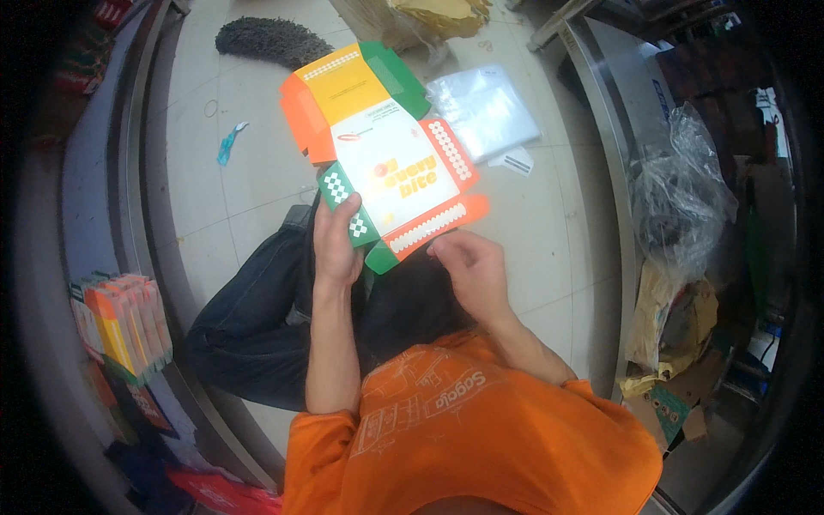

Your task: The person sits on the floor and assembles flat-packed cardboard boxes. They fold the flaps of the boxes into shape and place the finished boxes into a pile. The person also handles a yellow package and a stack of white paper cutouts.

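Note:
An unfolded cardboard carton point(403, 176) lies spread open above my lap, its printed side facing up. It has a white middle panel, a yellow panel at the far end, and orange and green side flaps. My left hand point(337, 240) grips its left edge, thumb on top of the green flap with white diamonds and fingers underneath. At the near edge, my right hand point(470, 268) is closed, with thumb and forefinger pinched at the orange flap with white dots. Its other fingers are curled in.
Clear plastic bags point(487, 112) lie on the tiled floor beyond the carton, near a grey shaggy mat point(270, 43). A small blue-and-white scrap point(230, 144) is at left. Folded cartons point(129, 322) stand stacked at far left. Crumpled plastic wrap point(682, 184) lies at right.

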### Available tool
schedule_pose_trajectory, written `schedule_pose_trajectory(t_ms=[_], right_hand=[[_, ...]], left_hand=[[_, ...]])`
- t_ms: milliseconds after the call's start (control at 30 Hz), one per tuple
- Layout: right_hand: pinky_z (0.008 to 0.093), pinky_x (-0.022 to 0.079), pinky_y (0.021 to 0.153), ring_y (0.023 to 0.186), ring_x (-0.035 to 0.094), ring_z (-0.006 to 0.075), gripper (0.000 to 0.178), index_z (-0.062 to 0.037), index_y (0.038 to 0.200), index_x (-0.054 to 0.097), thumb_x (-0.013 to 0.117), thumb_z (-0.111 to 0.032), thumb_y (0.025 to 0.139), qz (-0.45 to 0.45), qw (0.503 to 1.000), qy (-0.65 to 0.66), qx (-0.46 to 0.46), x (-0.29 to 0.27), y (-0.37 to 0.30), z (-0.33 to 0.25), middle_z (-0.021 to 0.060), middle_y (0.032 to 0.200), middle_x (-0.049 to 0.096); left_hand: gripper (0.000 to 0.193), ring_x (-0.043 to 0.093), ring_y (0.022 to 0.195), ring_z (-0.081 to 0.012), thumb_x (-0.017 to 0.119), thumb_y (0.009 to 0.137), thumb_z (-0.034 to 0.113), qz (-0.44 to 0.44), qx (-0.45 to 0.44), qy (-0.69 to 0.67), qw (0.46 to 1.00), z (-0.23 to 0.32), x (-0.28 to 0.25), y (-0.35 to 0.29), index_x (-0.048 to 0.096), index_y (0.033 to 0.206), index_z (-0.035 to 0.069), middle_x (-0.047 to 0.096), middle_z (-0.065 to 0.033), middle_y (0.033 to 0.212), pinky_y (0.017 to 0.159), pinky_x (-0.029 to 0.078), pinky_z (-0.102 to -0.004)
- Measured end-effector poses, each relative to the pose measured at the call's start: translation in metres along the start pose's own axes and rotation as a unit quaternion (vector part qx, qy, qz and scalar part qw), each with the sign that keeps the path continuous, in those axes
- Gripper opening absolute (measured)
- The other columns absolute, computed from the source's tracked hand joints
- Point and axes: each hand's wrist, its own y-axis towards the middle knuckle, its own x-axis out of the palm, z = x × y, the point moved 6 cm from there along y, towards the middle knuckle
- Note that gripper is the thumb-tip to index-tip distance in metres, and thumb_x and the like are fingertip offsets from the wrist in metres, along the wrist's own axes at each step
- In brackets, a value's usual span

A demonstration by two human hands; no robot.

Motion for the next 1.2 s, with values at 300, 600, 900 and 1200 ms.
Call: schedule_pose_trajectory(t_ms=[300,600,900,1200], right_hand=[[0.0229,0.039,0.054,0.059,0.050,0.0077,0.032,0.0023,0.077,0.065,0.064,-0.028,0.087,-0.011,0.982,-0.035,0.188,0.004,0.011,0.036,0.0016,0.063,0.057],[0.0245,0.046,0.063,0.067,0.057,0.0096,0.024,0.0016,0.085,0.067,0.066,-0.022,0.087,-0.082,0.996,-0.016,0.034,0.002,0.010,0.009,0.0048,0.076,0.064],[0.0274,0.045,0.058,0.062,0.058,0.0118,0.019,0.0000,0.074,0.067,0.066,-0.016,0.084,-0.072,0.977,-0.103,-0.174,0.012,0.024,-0.023,0.0074,0.066,0.063],[0.0309,0.045,0.067,0.075,0.056,0.0167,0.033,0.0008,0.086,0.057,0.057,-0.032,0.091,-0.077,0.955,-0.066,-0.280,0.020,0.061,0.001,0.0073,0.080,0.059]], left_hand=[[0.042,0.060,0.102,-0.0236,0.049,0.092,0.016,0.015,0.019,0.031,0.999,0.002,0.004,-0.001,0.041,0.126,-0.005,0.055,-0.0161,0.115,0.085,0.051,-0.0383],[0.044,0.056,0.110,-0.0248,0.050,0.092,0.014,0.067,-0.081,-0.074,0.992,0.003,0.004,-0.005,0.041,0.129,-0.006,0.054,-0.0161,0.122,0.094,0.046,-0.0377],[0.046,0.060,0.105,-0.0264,0.052,0.089,0.018,0.044,-0.115,-0.148,0.981,0.004,-0.003,-0.004,0.044,0.128,-0.006,0.058,-0.0192,0.117,0.094,0.048,-0.0389],[0.050,0.057,0.113,-0.0278,0.049,0.091,0.019,-0.037,-0.156,-0.186,0.969,0.017,0.020,-0.016,0.038,0.131,-0.008,0.053,-0.0217,0.126,0.098,0.045,-0.0393]])
